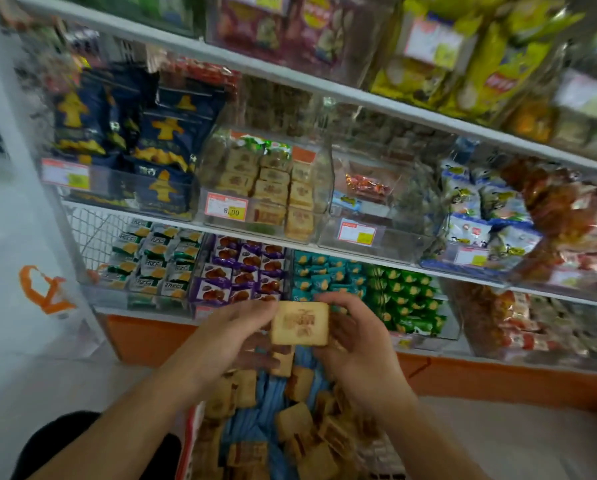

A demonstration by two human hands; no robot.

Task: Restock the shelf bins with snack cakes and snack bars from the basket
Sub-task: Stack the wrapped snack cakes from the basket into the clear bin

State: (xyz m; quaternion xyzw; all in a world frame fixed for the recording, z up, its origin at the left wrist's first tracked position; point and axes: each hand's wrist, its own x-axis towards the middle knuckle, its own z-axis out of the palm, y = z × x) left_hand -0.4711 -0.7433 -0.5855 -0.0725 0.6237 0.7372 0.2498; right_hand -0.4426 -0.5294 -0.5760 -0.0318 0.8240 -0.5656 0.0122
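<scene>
Both hands hold up one square tan snack cake packet (300,323) above the basket. My left hand (236,329) pinches its left edge and my right hand (354,336) grips its right edge. Below them the basket (190,431) holds several more tan packets (292,420) on a blue lining. A clear shelf bin (319,188) on the middle shelf holds stacked packets of the same tan kind (273,188) behind a price tag reading 8.00.
The bottom shelf carries bins of green-white (151,261), purple (241,268), teal (328,275) and green packets (408,299). A nearly bare clear bin (373,216) sits right of the tan-packet bin. Dark blue bags (158,140) fill the bin to its left. An orange base (144,337) runs under the shelves.
</scene>
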